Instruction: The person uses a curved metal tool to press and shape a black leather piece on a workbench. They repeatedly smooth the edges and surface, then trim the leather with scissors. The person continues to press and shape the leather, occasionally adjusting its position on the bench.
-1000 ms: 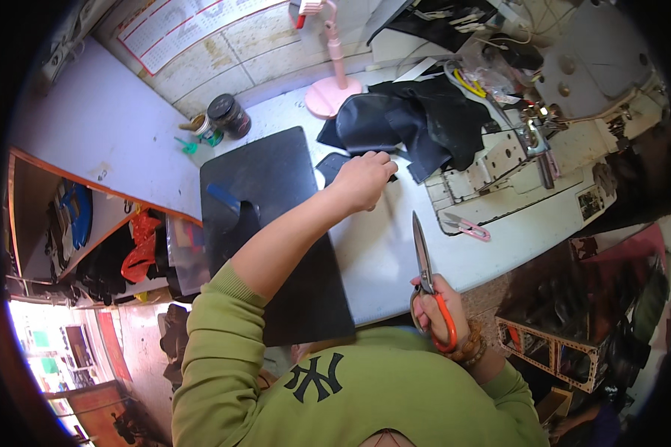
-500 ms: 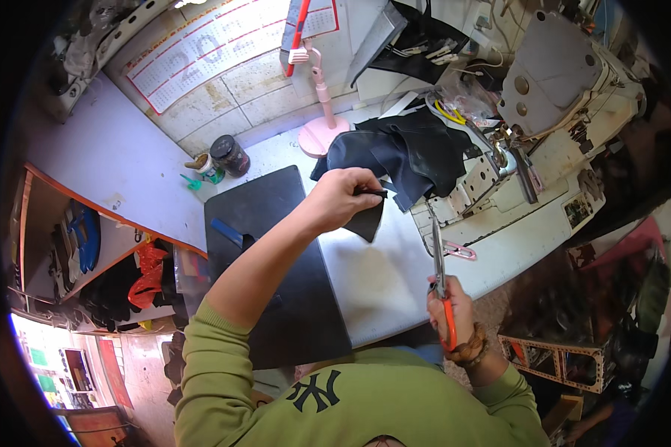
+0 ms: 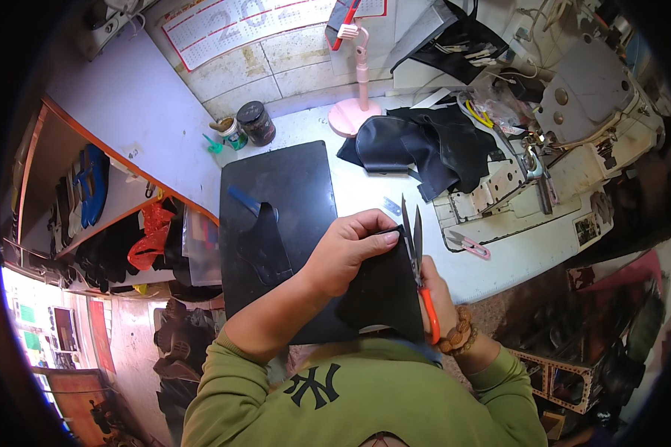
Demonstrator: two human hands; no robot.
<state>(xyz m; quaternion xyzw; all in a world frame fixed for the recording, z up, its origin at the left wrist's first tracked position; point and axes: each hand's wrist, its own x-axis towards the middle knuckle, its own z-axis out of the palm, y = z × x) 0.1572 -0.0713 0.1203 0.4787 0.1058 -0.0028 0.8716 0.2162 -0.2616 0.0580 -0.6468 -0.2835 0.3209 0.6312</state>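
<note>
A piece of black sheet material, like leather (image 3: 384, 287), hangs in front of my chest. My left hand (image 3: 354, 249) pinches its top corner between thumb and fingers. My right hand (image 3: 438, 290) is closed around the orange handles of a pair of scissors (image 3: 416, 249). Their blades point away from me and stand apart, right at the sheet's right edge near my left thumb. Whether the edge lies between the blades, I cannot tell.
A dark mat (image 3: 306, 167) bears a blue strip-like item (image 3: 244, 199) and a black cut piece (image 3: 265, 249). Beyond lie black leather (image 3: 432, 145), a pink lamp stand (image 3: 356, 115) and a dark jar (image 3: 256, 124). Pink thread snips (image 3: 471, 246) lie near the sewing machine (image 3: 596, 97) at right.
My left hand has come down and nearer with the black piece, which now hangs spread out. The scissors have moved up to its edge, and their blades have parted. The view has shifted.
</note>
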